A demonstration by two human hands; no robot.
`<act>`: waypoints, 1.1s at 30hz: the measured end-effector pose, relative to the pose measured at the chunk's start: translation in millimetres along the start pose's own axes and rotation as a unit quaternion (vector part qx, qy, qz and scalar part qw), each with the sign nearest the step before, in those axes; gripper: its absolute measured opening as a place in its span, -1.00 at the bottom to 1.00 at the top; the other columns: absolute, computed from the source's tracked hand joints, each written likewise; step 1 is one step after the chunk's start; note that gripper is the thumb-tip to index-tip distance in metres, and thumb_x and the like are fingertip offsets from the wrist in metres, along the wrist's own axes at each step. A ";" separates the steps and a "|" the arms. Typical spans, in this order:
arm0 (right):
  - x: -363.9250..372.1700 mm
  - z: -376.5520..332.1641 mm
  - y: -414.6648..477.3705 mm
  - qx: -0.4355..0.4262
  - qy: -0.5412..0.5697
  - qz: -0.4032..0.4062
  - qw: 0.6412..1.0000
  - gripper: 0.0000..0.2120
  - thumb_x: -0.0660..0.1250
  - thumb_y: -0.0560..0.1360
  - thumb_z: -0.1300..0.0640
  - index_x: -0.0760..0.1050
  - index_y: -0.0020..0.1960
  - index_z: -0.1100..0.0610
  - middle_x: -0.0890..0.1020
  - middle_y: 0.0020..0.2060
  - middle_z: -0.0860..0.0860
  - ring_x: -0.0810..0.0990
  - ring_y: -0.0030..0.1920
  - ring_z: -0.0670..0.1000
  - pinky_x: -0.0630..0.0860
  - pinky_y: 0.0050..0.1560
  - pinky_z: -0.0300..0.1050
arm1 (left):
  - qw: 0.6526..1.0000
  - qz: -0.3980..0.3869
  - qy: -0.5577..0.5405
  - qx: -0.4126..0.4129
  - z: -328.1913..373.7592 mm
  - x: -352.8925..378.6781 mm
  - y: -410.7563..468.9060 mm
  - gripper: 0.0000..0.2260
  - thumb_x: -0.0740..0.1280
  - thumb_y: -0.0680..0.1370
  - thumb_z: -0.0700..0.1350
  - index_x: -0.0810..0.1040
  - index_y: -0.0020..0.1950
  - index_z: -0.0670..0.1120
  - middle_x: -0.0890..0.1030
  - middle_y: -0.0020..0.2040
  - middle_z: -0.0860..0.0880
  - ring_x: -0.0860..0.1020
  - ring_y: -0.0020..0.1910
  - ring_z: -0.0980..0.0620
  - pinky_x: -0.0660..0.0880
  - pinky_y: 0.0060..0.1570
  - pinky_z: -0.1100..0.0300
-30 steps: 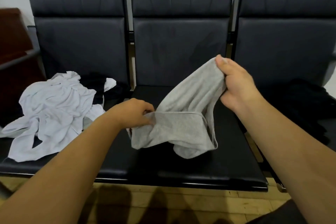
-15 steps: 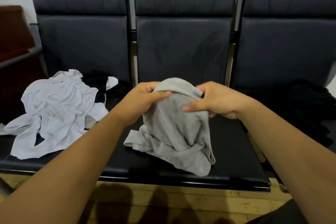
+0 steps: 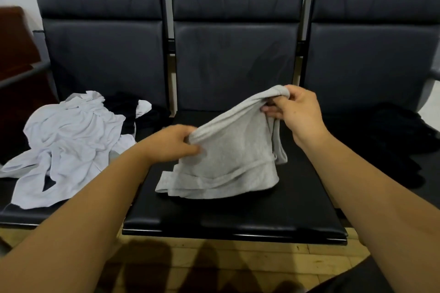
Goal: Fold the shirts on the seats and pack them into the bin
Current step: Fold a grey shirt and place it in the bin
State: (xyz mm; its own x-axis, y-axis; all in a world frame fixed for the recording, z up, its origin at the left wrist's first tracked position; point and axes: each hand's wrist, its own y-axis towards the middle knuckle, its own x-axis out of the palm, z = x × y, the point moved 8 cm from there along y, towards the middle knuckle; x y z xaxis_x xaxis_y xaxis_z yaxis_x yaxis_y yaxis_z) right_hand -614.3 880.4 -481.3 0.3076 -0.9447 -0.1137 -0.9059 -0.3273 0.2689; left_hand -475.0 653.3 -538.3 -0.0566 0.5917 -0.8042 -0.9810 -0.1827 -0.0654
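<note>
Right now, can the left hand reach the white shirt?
Likely yes, once freed: the left hand grips the grey shirt, but the white shirt lies close beside it with nothing between.

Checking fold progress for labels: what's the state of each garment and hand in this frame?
grey shirt: unfolded, bunched, held up, lower edge on the middle seat
left hand: grips the grey shirt's left edge
right hand: grips its top edge, higher up
white shirt: crumpled on the left seat
left black garment: crumpled, partly hidden by the white shirt
right black garment: heaped, unfolded
bin: not in view
</note>
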 end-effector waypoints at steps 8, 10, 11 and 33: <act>-16.4 -51.9 3.4 -0.124 0.021 0.062 0.990 -0.82 0.23 0.64 0.26 0.60 0.06 0.12 0.69 -0.01 0.07 0.69 0.00 0.01 0.64 -0.01 -0.09 | 0.927 0.338 -0.130 0.101 59.1 -77.9 -23.6 -0.86 0.34 0.56 -0.22 0.44 -0.17 -0.17 0.43 -0.34 0.01 0.36 -0.39 0.22 0.32 -0.39 0.38; -18.4 -32.0 6.2 -0.050 0.029 0.077 0.995 -0.88 0.28 0.61 0.24 0.61 0.01 0.17 0.70 -0.07 0.08 0.70 -0.06 0.03 0.67 -0.12 0.02 | 0.964 0.253 -0.046 0.070 46.2 -64.0 -16.3 -0.91 0.37 0.52 -0.21 0.55 -0.18 -0.16 0.54 -0.30 -0.06 0.47 -0.33 0.12 0.40 -0.31 0.24; -20.9 -26.5 7.2 -0.033 0.008 0.089 0.995 -0.89 0.31 0.60 0.22 0.62 0.00 0.16 0.70 -0.10 0.07 0.70 -0.06 0.03 0.68 -0.12 0.07 | 0.981 0.182 -0.038 0.053 36.4 -50.7 -12.8 -0.90 0.40 0.52 -0.20 0.58 -0.20 -0.12 0.59 -0.28 -0.05 0.54 -0.30 0.08 0.45 -0.26 0.19; 80.6 -60.7 90.2 -0.048 -0.290 -0.114 0.949 -0.49 0.47 0.42 0.27 0.53 0.36 0.12 0.58 0.21 0.15 0.56 0.09 0.04 0.52 0.05 -0.20 | 0.905 -0.023 -0.390 -0.170 -31.0 20.0 -14.3 -0.76 0.45 0.53 -0.15 0.66 0.16 -0.22 0.71 0.10 -0.18 0.69 0.07 -0.16 0.58 0.19 -0.08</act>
State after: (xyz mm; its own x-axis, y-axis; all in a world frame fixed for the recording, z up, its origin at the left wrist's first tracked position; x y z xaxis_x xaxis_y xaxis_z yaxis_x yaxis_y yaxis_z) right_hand -653.6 773.5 -408.1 0.2556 -0.6882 -0.6790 -0.7953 -0.5491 0.2570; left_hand -456.4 643.4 -571.8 -0.2600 0.9550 -0.1429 -0.8799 -0.2953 -0.3724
